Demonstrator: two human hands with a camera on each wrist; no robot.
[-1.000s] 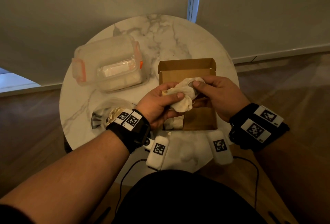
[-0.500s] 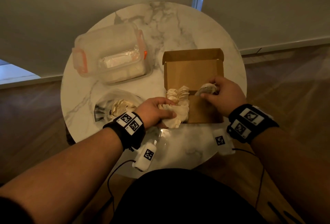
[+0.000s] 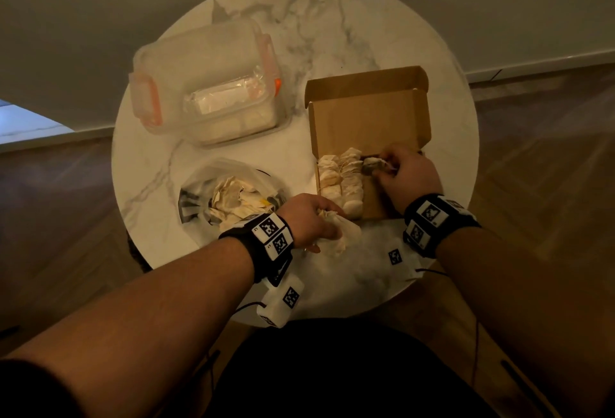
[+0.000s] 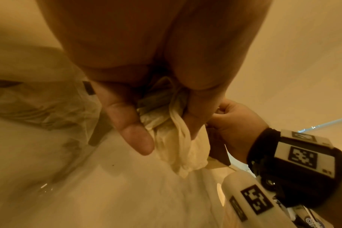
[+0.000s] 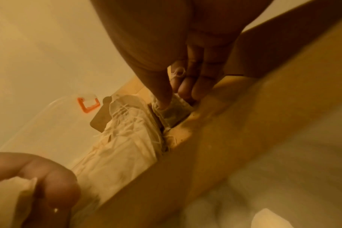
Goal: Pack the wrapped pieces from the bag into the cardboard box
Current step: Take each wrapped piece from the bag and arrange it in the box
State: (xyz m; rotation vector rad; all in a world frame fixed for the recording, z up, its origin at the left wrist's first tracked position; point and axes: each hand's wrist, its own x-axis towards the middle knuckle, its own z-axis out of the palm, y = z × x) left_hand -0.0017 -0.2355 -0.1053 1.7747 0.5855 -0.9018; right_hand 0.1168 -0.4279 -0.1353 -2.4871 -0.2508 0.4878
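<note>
My right grip (image 3: 404,174) is inside the cardboard box (image 3: 367,118), thumb and fingers pinched round one small wrapped piece (image 3: 370,162) just right of the far end of the packed rows. The right wrist view shows the thumb (image 5: 160,94) pressing on that piece while the fingertips (image 5: 185,88) close on it from the other side, low against the box floor. Two rows of wrapped pieces (image 3: 339,181) lie side by side along the left wall of the box, running from near to far.

My left grip (image 3: 311,218) sits at the near left corner of the box, fingers curled round a bundle of pale wrapped pieces (image 3: 339,234) that hangs below the hand over the worktop (image 3: 332,35). In the left wrist view the thumb (image 4: 131,131) and fingers clamp the crumpled wrapping (image 4: 178,146) between them.

The clear bag (image 3: 229,194), with more wrapped pieces in it, lies on the worktop to the left of the box, just beyond my left wrist. A lidded plastic container (image 3: 206,84) with orange clips stands farther back on the left.
</note>
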